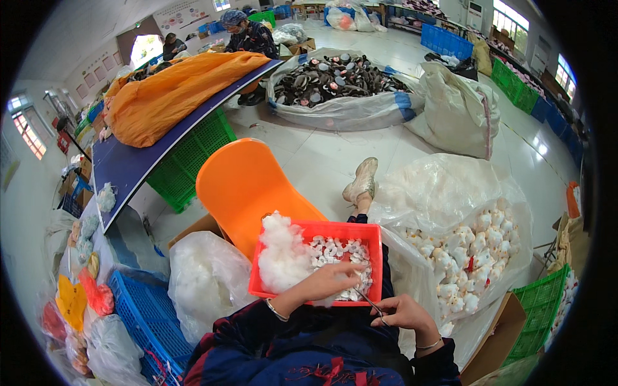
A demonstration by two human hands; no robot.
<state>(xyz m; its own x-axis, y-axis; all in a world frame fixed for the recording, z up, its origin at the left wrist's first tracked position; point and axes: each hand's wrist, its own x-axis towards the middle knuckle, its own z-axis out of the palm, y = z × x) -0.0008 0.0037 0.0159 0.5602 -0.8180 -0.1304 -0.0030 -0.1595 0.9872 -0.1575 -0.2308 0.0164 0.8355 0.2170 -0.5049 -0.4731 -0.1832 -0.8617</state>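
A red plastic tray (255, 281) rests on my lap. White fluffy stuffing (281, 254) is heaped in its left side, and many small white pieces (341, 248) lie in its right. Over the tray's near right part, my left hand (329, 280) reaches with its fingers drawn together; what they hold is too small to make out. My right hand (407, 315), just beyond the tray's near right corner, grips a slim metal tool with finger loops (369, 301), like forceps or scissors. The tool's tip points up-left to my left fingertips.
An orange chair (248, 183) stands just past the tray. Plastic bags of stuffing (207, 276) and small white stuffed toys (467, 257) flank me. A blue crate (145, 315) is at left, a green crate (537, 309) at right. Farther off, two people sit near a cloth-covered table (122, 167).
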